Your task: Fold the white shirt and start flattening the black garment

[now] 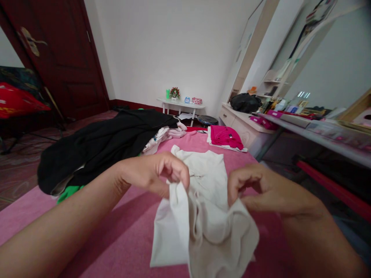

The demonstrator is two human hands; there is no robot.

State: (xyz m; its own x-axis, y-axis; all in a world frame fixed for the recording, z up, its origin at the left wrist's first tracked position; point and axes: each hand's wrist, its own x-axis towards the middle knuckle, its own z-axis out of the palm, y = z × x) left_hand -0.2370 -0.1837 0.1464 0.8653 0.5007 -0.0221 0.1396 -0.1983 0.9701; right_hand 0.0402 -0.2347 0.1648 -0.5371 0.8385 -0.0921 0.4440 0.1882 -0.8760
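white garment [210,218], near folds pinched in left fingers [183,173] and right fingers [233,185], drooping below them, pink sheet [124,239] underneath

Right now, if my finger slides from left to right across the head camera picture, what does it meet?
Red bundle → black garment → the person's left hand → white cloth → the person's right hand.

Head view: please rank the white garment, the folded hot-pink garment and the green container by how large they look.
1. White garment, clearly largest
2. Folded hot-pink garment
3. Green container, clearly smallest
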